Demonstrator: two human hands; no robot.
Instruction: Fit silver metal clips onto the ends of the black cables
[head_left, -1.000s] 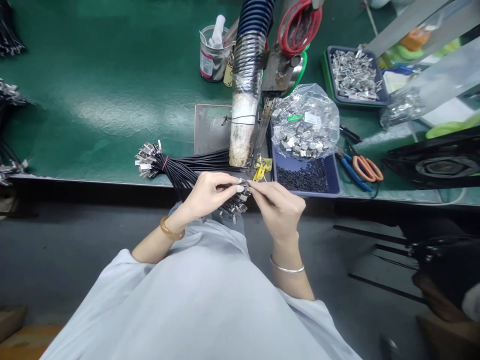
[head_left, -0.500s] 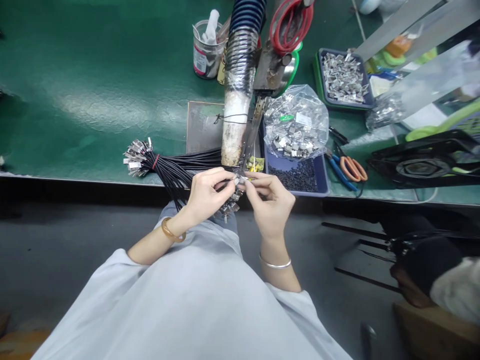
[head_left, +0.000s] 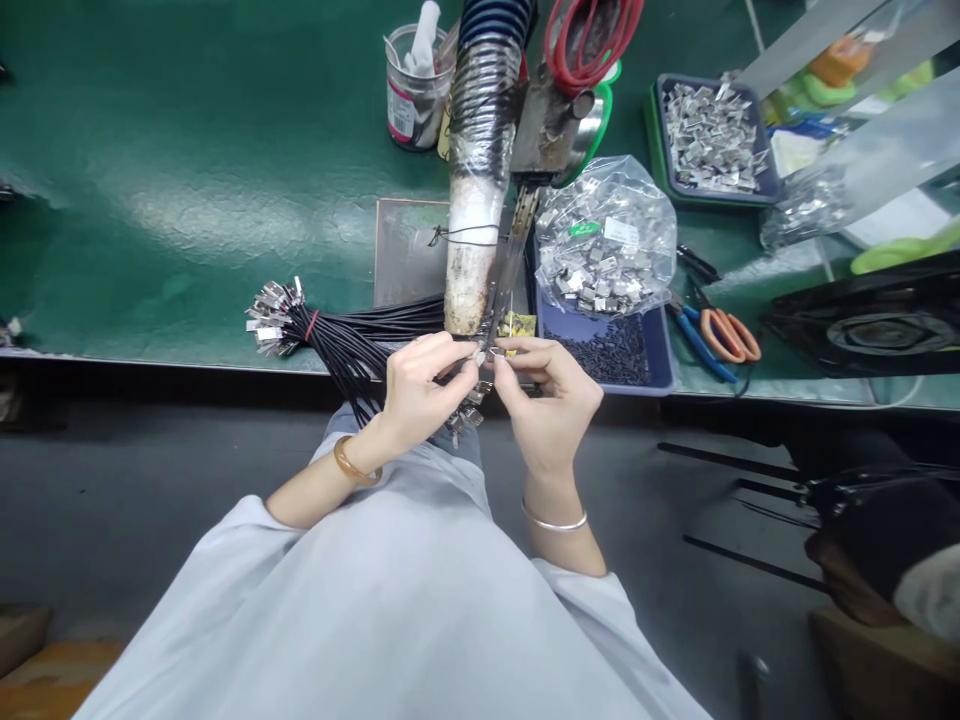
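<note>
My left hand [head_left: 427, 390] is closed in a pinch on a small silvery cable connector [head_left: 481, 357]. Opposite it, my right hand [head_left: 553, 402] pinches a tiny metal piece [head_left: 496, 352], too small to name exactly. The fingertips of both hands almost meet just below the soldering machine's narrow metal arm [head_left: 514, 255]. A bundle of black cables [head_left: 345, 345], tied with a red band, runs under my left hand. Its far ends carry metal connectors [head_left: 271, 315], and more connector ends [head_left: 466, 418] hang beneath my fingers over the bench edge.
A taped extraction hose [head_left: 474, 215] comes down over a metal plate [head_left: 405, 250]. To the right, a bag of metal connectors [head_left: 607, 245] lies on a blue tray [head_left: 660, 375] holding small black parts. Pliers [head_left: 709, 340], a bin of metal shells [head_left: 664, 150] and a black fan-like device [head_left: 870, 325] lie beyond.
The camera view has shifted slightly, so the right-hand things sit farther right. My fingertips have drawn a little apart, with the metal piece showing at my right fingertips.
</note>
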